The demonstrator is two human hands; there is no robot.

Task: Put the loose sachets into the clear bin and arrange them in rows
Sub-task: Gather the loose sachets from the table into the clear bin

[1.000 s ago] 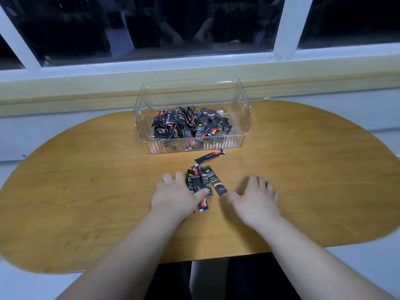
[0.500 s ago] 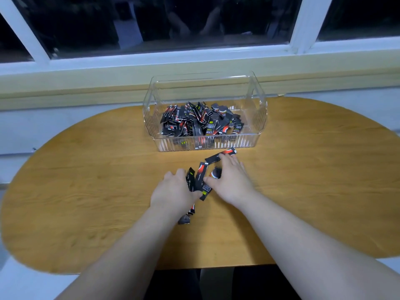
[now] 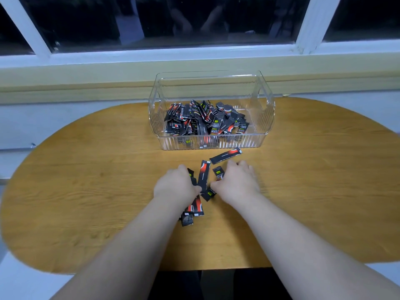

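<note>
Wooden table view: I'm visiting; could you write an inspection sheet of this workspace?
Surface: oval wooden table, woodgrain top.
Job's things: clear ribbed plastic bin at the far side holds many black-and-red sachets, untidy; loose sachets lie before it, a lone sachet nearest the bin.
Clutter: nothing seen.
Hands: left hand grips a bundle of them; right hand curls over another, grip unclear.
Cables: nothing seen.
Surroundings: dark window, white frame, pale sill behind.
</note>
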